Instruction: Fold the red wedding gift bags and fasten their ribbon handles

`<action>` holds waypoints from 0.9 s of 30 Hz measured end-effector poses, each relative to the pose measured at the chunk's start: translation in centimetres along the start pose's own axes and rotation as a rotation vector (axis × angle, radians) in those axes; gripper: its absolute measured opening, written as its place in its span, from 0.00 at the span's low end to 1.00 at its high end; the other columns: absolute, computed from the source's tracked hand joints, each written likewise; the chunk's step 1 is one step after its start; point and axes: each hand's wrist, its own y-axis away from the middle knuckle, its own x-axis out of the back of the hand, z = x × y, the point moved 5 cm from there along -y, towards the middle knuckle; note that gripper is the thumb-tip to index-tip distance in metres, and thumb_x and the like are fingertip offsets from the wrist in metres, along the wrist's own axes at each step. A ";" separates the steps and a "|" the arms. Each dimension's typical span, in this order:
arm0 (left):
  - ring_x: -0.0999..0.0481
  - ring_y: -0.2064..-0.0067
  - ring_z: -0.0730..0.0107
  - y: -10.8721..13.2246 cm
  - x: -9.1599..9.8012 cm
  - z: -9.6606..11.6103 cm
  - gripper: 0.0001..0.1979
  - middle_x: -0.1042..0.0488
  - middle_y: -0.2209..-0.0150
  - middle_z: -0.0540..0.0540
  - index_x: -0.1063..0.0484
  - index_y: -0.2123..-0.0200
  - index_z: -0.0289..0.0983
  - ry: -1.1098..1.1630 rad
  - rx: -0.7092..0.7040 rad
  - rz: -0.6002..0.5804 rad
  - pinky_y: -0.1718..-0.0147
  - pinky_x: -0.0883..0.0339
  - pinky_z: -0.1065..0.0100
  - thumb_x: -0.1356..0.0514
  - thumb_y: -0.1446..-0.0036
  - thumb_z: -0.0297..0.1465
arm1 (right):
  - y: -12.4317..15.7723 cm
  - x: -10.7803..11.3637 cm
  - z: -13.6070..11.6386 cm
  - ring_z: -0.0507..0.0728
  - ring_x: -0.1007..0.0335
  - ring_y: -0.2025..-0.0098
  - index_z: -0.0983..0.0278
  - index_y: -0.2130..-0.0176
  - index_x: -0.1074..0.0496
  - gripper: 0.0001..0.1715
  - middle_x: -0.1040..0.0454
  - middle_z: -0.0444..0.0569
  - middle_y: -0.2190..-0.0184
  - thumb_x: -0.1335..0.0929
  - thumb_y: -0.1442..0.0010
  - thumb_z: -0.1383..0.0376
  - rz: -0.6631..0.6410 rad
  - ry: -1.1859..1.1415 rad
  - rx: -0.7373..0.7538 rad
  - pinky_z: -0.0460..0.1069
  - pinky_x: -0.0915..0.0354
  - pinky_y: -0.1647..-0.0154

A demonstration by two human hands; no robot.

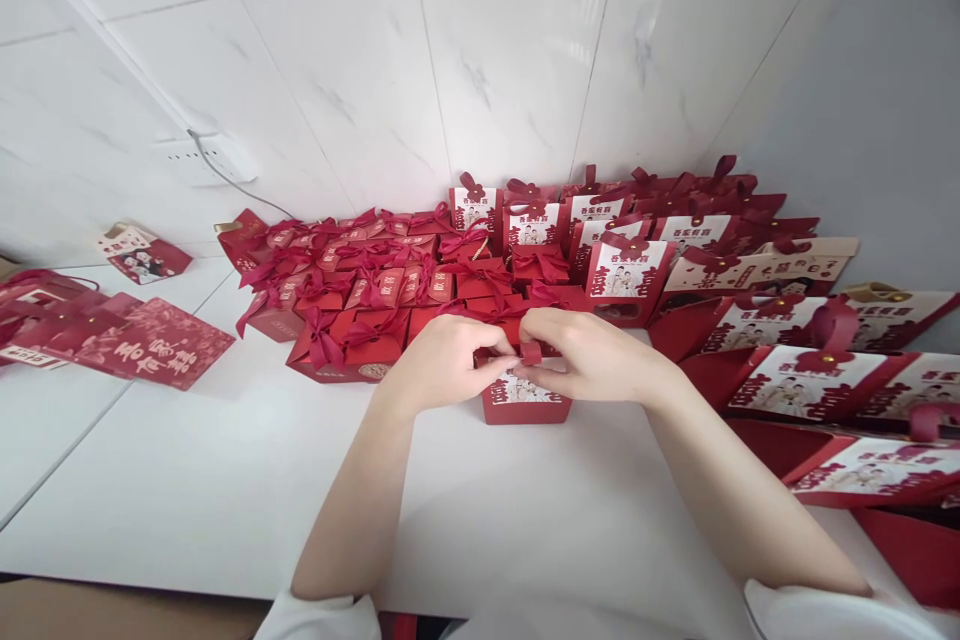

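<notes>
A small red gift box (525,398) with a printed picture on its front stands on the white floor (225,480) in front of me. My left hand (442,360) and my right hand (592,355) meet over its top. Both hands pinch the dark red ribbon (530,352) at the box's top, fingers closed on it. Behind the box lie several small red boxes (352,305) tied with ribbon bows.
Taller red-and-white gift bags (626,270) stand and lie along the right wall (862,120). Flat red packaging (154,345) lies at the left, with one more bag (142,255) beyond it. A wall socket (217,158) with a cable sits on the tiled wall.
</notes>
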 end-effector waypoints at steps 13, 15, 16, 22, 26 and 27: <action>0.28 0.72 0.76 0.1 0.3 -0.4 0.07 0.21 0.70 0.53 0.24 0.69 0.38 0.058 0.050 -0.016 0.71 0.38 0.72 0.41 0.41 0.32 | 0.0 0.3 0.3 0.51 0.38 0.70 0.62 0.66 0.33 0.05 0.29 0.44 0.68 0.34 0.37 0.64 0.062 -0.011 -0.034 0.47 0.47 0.71; 0.27 0.71 0.76 0.1 0.3 -0.4 0.07 0.21 0.69 0.53 0.24 0.69 0.38 0.049 0.047 -0.017 0.70 0.38 0.72 0.41 0.41 0.32 | -0.1 0.4 0.3 0.51 0.39 0.71 0.62 0.67 0.34 0.07 0.30 0.43 0.70 0.34 0.37 0.64 0.081 -0.006 -0.032 0.47 0.47 0.71; 0.27 0.71 0.76 0.1 0.3 -0.4 0.07 0.21 0.69 0.54 0.24 0.69 0.38 0.045 0.048 -0.013 0.69 0.38 0.72 0.41 0.41 0.32 | -0.1 0.4 0.4 0.51 0.39 0.71 0.62 0.68 0.34 0.07 0.31 0.43 0.71 0.33 0.37 0.64 0.089 -0.007 -0.037 0.47 0.47 0.71; 0.26 0.69 0.75 0.0 0.2 -0.2 0.08 0.22 0.70 0.53 0.25 0.70 0.38 0.037 0.044 0.007 0.69 0.38 0.72 0.41 0.41 0.32 | -0.1 0.2 0.3 0.52 0.37 0.70 0.62 0.65 0.33 0.04 0.28 0.46 0.67 0.34 0.38 0.64 0.099 -0.044 -0.056 0.47 0.46 0.70; 0.27 0.71 0.75 0.0 0.0 0.0 0.07 0.22 0.71 0.52 0.25 0.72 0.37 0.048 0.023 -0.010 0.71 0.38 0.72 0.41 0.43 0.29 | -0.1 0.0 -0.5 0.52 0.43 0.72 0.62 0.70 0.35 0.05 0.34 0.43 0.74 0.35 0.40 0.68 0.078 -0.005 0.058 0.47 0.48 0.71; 0.27 0.71 0.75 0.0 0.0 0.0 0.06 0.22 0.71 0.52 0.25 0.72 0.37 0.051 0.019 -0.014 0.71 0.38 0.72 0.41 0.44 0.29 | 0.0 -0.1 -0.6 0.52 0.44 0.73 0.62 0.70 0.36 0.06 0.35 0.43 0.74 0.35 0.41 0.69 0.068 -0.004 0.084 0.47 0.48 0.72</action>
